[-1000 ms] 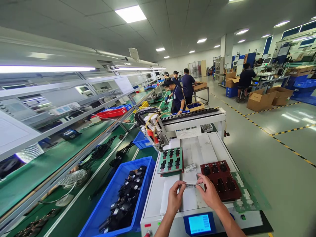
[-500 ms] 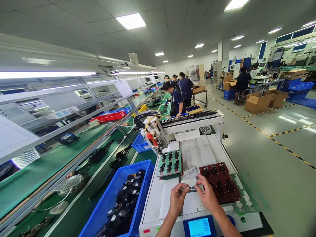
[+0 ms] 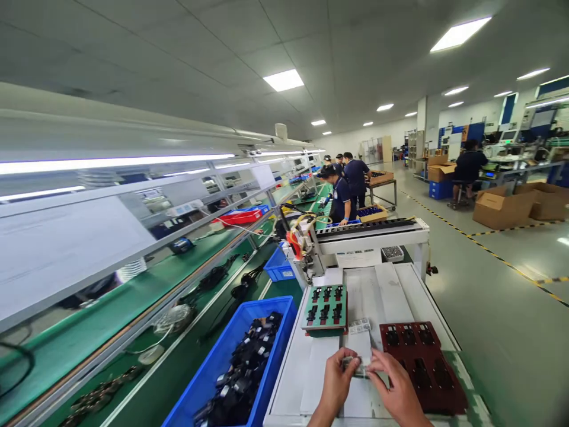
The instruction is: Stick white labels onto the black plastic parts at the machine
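My left hand [image 3: 338, 375] and my right hand [image 3: 395, 379] meet over the white machine bed [image 3: 306, 370]. Fingertips of both are pinched on a small pale strip [image 3: 362, 369], perhaps a piece of label sheet; its details are too small to read. Just beyond it lies a white sheet with small printed labels [image 3: 359, 327]. A green fixture plate [image 3: 306, 319] carrying black parts in rows stands left of the sheet. Beside my right hand is a dark red fixture plate [image 3: 402, 356], also holding black parts.
A blue bin [image 3: 291, 308] full of black parts [image 3: 249, 362] stands at the left. The machine's gantry [image 3: 373, 240] crosses behind the plates, its head [image 3: 306, 249] at the left. A green conveyor [image 3: 137, 302] runs alongside. Co-workers [image 3: 355, 178] stand farther back.
The camera view has turned left and tilted up, so the scene sits farther right and lower. Both hands still pinch the strip, with their fingers now closer together.
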Available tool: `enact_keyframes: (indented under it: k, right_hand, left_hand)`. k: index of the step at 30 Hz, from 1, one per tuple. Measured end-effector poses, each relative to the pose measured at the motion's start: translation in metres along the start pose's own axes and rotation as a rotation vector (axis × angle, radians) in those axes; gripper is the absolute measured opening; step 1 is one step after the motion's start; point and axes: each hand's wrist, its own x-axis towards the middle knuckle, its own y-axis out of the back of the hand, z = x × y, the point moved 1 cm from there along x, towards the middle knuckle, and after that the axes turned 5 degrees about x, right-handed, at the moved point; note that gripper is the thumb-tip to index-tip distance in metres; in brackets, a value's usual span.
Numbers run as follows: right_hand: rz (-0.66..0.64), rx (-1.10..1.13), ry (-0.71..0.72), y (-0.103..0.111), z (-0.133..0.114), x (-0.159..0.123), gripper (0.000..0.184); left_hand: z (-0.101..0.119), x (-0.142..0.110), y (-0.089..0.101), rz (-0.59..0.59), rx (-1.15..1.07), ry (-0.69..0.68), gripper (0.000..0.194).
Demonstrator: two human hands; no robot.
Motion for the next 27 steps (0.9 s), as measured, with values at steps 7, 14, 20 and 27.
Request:
enact_keyframes:
  k: [7,14,20,27]
  right_hand:
    - [0.086,0.111,-0.077,-0.012,0.031,0.006,0.058]
    - [0.026,0.037,-0.006,-0.011,0.015,0.014,0.054]
    - [0.208,0.314,-0.030,-0.029,0.003,0.014,0.045]
    - [0.315,0.388,-0.104,-0.005,-0.014,0.018,0.054]
  left_hand:
    - [-0.033,0.004,-0.013,0.018,-0.376,0.113,0.058]
    - [-0.045,0.005,-0.015,0.035,-0.387,0.103,0.054]
    - [-0.027,0.004,-0.013,0.048,-0.335,0.095,0.056]
    - [-0.009,-0.001,-0.007,0.104,-0.232,0.110,0.061]
